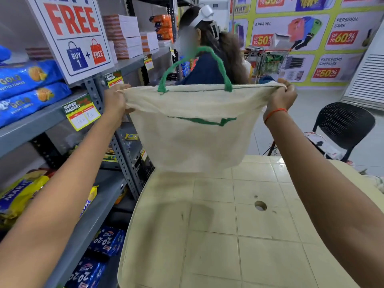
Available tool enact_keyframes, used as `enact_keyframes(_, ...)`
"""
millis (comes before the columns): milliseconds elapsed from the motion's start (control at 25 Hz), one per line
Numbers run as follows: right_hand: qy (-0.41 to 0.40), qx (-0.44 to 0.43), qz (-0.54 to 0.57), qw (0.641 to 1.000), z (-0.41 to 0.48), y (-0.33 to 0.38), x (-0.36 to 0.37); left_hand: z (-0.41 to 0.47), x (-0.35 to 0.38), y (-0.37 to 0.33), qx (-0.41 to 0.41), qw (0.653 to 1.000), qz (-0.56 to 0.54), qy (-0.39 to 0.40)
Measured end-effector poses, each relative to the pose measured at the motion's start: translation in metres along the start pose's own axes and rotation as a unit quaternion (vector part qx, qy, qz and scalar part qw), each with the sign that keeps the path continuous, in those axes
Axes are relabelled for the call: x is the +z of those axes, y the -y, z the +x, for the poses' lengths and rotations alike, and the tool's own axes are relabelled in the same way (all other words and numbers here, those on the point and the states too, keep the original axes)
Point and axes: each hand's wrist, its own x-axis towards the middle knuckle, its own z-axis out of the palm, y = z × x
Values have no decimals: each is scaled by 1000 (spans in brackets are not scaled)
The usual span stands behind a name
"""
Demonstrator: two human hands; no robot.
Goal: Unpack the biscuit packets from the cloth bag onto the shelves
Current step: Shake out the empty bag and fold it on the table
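Note:
A cream cloth bag [193, 140] with green handles hangs flat and limp above a beige plastic table [218, 235]. My left hand [116, 98] pinches its top left corner and my right hand [283, 95] pinches its top right corner, stretching the rim taut. No bulge shows in the bag. On the grey shelves [35, 121] to the left lie blue Gold biscuit packets [27, 88], yellow packets [18, 196] lower down, and dark blue 20-20 packets [106, 242] near the floor.
A person [209, 53] stands right behind the bag, next to a shopping trolley [270, 61]. A black chair [345, 125] stands at the right. A "FREE" sign [72, 36] juts out from the shelf upright.

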Motion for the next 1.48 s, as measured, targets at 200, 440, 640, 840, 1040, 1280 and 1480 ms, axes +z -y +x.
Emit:
enact_keyframes(200, 20, -10, -180, 983, -10, -32, -45, -30, -48, 44, -97, 910, 340, 214)
enact_keyframes(440, 297, 111, -549, 773, -10, -112, -126, -82, -66, 150, -206, 712, 450, 498)
enact_keyframes(640, 423, 192, -721, 515, -26, -151, -162, -105, -68, 192, -302, 584, 445, 608)
enact_keyframes(840, 331, 302, -564, 693, -31, -192, -168, -90, -55, 219, -362, 641, 374, 564)
enact_keyframes(1040, 186, 362, -339, 848, -15, -225, -155, -52, -20, 266, -455, 804, 185, 334)
enact_keyframes(1280, 238, 264, -421, 835, -11, -275, -129, -42, 26, 316, -391, 850, 265, 233)
enact_keyframes(1480, 351, 118, -577, 728, -131, -322, -155, -116, 23, 367, 22, 731, 579, 360)
